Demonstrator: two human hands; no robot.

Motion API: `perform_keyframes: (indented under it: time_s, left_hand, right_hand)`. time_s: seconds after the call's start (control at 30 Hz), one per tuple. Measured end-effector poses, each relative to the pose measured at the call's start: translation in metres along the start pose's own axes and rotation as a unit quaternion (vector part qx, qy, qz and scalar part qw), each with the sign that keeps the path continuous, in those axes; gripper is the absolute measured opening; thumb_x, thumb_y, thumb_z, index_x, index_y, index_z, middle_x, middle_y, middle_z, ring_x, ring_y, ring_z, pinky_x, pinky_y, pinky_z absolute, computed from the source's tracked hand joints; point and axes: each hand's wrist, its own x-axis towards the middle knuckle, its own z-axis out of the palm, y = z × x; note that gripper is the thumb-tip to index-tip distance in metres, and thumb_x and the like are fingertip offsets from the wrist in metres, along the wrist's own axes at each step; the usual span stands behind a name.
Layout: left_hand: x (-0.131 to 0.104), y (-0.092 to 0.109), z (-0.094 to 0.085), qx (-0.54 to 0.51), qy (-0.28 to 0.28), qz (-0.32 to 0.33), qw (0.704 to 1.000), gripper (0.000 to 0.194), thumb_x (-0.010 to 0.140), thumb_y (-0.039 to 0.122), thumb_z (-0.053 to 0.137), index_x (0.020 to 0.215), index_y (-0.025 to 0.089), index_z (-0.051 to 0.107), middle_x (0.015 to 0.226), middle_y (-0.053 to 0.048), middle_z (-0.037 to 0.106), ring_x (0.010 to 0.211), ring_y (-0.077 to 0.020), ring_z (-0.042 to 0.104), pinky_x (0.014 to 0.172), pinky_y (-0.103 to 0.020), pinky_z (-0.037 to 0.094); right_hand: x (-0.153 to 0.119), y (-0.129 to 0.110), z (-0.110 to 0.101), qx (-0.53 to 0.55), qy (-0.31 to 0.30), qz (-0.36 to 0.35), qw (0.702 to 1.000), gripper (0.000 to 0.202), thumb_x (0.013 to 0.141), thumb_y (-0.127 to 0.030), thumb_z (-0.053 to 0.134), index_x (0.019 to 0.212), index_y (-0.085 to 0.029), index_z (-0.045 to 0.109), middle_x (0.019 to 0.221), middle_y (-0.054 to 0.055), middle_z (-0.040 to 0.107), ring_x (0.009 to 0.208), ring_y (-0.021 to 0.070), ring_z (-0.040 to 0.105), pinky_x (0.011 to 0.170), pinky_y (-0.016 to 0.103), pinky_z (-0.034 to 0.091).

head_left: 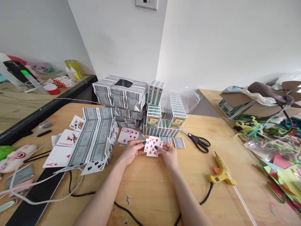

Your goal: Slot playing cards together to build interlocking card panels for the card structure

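The left grip (133,150) and right grip (169,154) are pinching crossed cards (152,145) from nine and three o'clock, the front card (151,152) pointing twelve-to-six.

Soft, fairly bright light spreads over the wooden table (195,185), casting only faint, soft-edged shadows, while the right-hand wall (223,40) looks nearly white and the left-hand wall (42,28) a dimmer grey. Pale glints show on the clear plastic wrap (191,95) near the back. The playing cards (152,151) at the centre are sharp enough to read, but wide-angle distortion stretches things towards the edges, where the coloured paper scraps (281,175) at right look softer.
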Motion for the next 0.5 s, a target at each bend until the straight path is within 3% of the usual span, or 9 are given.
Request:
perform_keyframes:
  time_s: [0.5]
  left_hand:
    - [0.0008, 0.0001, -0.0022, 0.003, -0.022, -0.035, 0.999, 0.015, 0.069, 0.012, 0.062, 0.084, 0.01, 0.065, 0.084, -0.01, 0.068, 0.074, -0.0153, 0.063, 0.072, -0.029, 0.052]
  right_hand:
    - [-0.0014, -0.003, -0.0021, -0.021, -0.026, -0.005, 0.999, 0.027, 0.052, -0.027, 0.076, 0.07, -0.014, 0.06, 0.065, 0.005, 0.069, 0.059, 0.019, 0.065, 0.057, 0.03, 0.053]
